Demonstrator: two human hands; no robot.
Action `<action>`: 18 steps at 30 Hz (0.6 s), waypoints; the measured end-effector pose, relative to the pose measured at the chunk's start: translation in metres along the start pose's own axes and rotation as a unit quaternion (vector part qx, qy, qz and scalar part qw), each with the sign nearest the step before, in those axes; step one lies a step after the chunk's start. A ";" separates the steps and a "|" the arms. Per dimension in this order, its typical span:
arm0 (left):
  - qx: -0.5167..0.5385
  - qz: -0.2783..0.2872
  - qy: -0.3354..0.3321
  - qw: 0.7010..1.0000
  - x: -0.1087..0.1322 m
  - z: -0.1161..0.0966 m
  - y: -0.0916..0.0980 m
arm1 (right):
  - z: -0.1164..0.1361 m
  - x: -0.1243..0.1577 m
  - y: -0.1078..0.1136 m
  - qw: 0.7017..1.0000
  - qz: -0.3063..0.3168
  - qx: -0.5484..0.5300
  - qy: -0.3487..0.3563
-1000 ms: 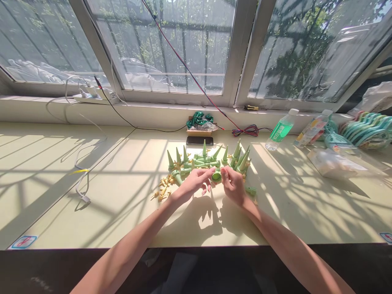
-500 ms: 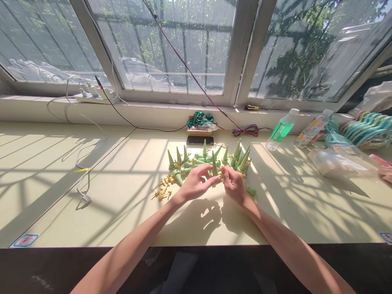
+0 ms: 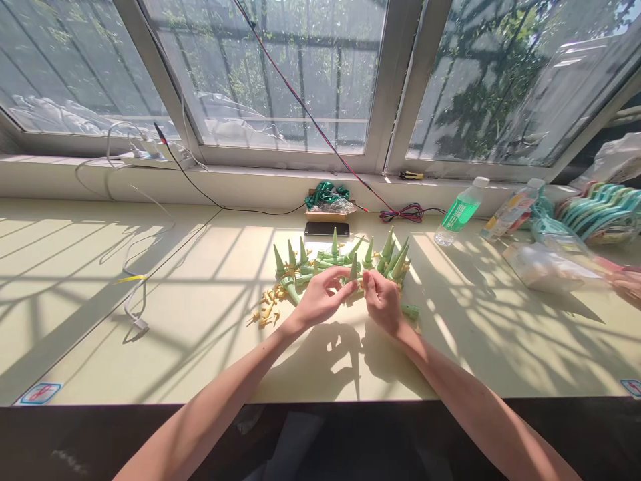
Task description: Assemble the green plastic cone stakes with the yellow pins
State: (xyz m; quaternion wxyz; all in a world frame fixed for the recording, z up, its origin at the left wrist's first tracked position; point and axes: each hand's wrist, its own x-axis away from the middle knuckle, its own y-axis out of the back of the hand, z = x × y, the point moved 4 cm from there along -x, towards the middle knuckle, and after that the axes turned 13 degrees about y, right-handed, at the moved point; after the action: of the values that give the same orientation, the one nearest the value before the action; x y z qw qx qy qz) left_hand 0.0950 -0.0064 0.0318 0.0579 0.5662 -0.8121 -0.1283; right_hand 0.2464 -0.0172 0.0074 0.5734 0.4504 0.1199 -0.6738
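Now I'm watching the pale green, tapered, plastic-looking cone standing tip-up, no longer showing its round open end, which I'm judging is facing down. The left hand is pinching it; the right hand is curling closed just beside, and I cannot tell over what. A co-worker's hand is coming in farther at right. Upright green cones are crowding the far side; the cream tabletop is offering more room left.

The table bears green cones, yellow pieces, a bottle.
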 end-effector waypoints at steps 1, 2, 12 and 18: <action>0.028 0.002 0.029 0.999 -0.002 0.003 0.000 | 0.000 0.000 0.001 1.000 -0.004 0.008 0.000; 0.056 0.001 0.057 0.997 -0.004 0.007 0.001 | 0.000 0.000 0.001 1.000 -0.008 0.015 0.000; 0.131 0.087 0.245 0.957 -0.005 0.019 -0.002 | 0.004 0.000 0.001 0.999 0.014 0.009 0.048; 0.157 0.117 0.249 0.949 -0.002 0.018 -0.003 | 0.004 0.000 0.000 0.999 0.023 -0.003 0.039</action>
State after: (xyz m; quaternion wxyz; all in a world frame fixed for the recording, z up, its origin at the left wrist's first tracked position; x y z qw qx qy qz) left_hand 0.0941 -0.0032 0.0142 0.1829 0.4833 -0.8423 0.1534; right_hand 0.2449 -0.0198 0.0094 0.5852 0.4772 0.1333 -0.6419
